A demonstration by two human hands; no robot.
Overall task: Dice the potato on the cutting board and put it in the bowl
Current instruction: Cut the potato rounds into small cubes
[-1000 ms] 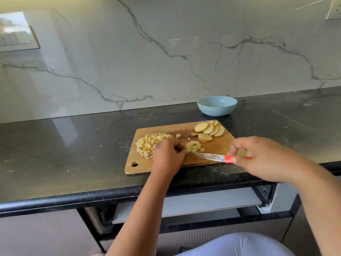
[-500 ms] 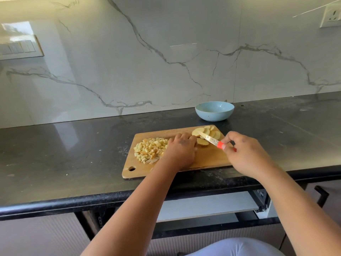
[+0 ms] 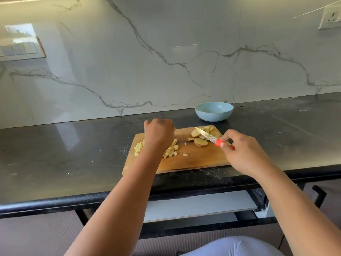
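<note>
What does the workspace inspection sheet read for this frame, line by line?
Surface: dark stone counter, scattered crumbs near the cutting board.
Job's things: diced potato piled on the board's left; potato slices uncut at its right; blue bowl behind, looks empty.
Clutter: stray potato bits on the board.
Hands: left hand curled above the dice, contents hidden; right hand grips the red-handled knife, blade over the slices.
Cables: nothing seen.
Surroundings: marble backsplash, wall socket, switch panel.

The cutting board (image 3: 193,159) lies on the counter (image 3: 73,154), the bowl (image 3: 214,111) behind its right end. Diced potato (image 3: 171,149) sits left on it, potato slices (image 3: 200,139) right
</note>
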